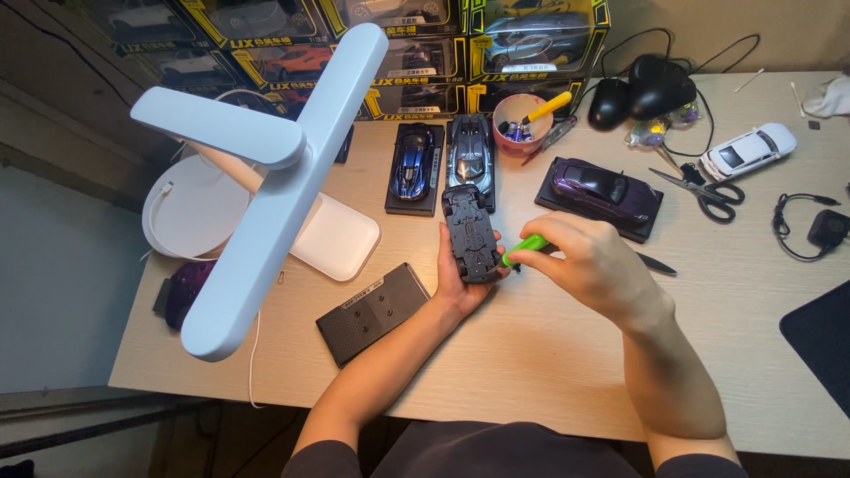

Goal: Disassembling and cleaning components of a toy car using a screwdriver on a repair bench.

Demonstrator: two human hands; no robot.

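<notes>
My left hand (458, 281) holds a black model car (470, 232) upside down, its underside facing up, above the wooden desk (531, 345). My right hand (589, 261) grips a small screwdriver with a green handle (525, 247), its tip against the car's underside near the rear. A black display base plate (372, 312) lies just left of my left wrist.
A white desk lamp (266, 186) reaches over the left side. Blue (413, 162), silver (470, 152), purple (604, 188) and white (748, 150) model cars sit behind, with a pink tool cup (521, 124), scissors (704, 188), computer mice (642, 93) and boxed cars (398, 44).
</notes>
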